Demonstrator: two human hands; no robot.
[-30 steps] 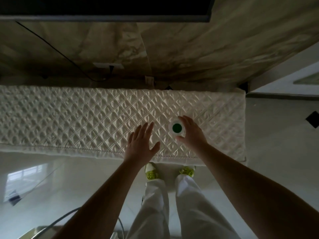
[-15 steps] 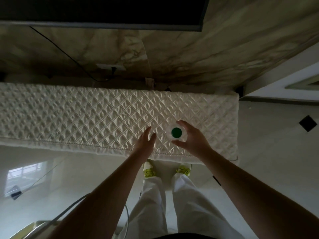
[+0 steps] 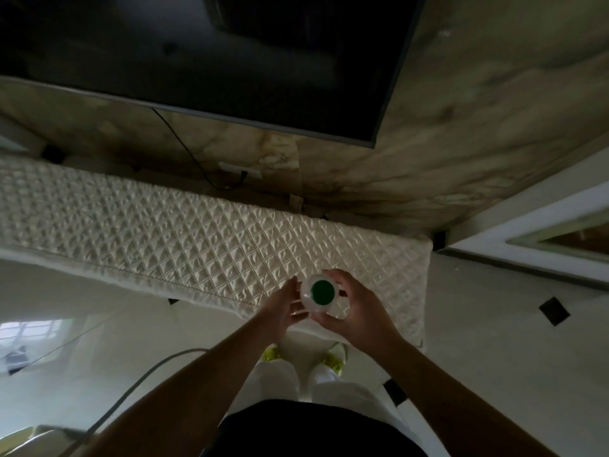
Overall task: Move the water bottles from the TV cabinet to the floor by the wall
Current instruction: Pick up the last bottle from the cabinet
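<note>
A clear water bottle (image 3: pixel 318 293) with a green cap is seen from straight above, over the front right part of the TV cabinet (image 3: pixel 197 239), which is covered with a white quilted cloth. My right hand (image 3: pixel 354 306) grips the bottle from the right, fingers curled round its body. My left hand (image 3: pixel 280 306) touches the bottle's left side with fingers nearly straight. The bottle's lower part is hidden by my hands. No other bottle is in view.
A dark TV screen (image 3: pixel 211 57) hangs on the marble wall (image 3: pixel 461 143) above the cabinet. A black cable (image 3: pixel 184 143) runs down to a socket. Pale glossy floor (image 3: pixel 494 341) with small black tile insets lies right of the cabinet. A grey cable (image 3: pixel 131 387) crosses the floor at left.
My left hand moved right from the cloth to the bottle's side. My right hand kept its hold while the bottle came toward the cabinet's front edge. The view tilted up, showing more TV.
</note>
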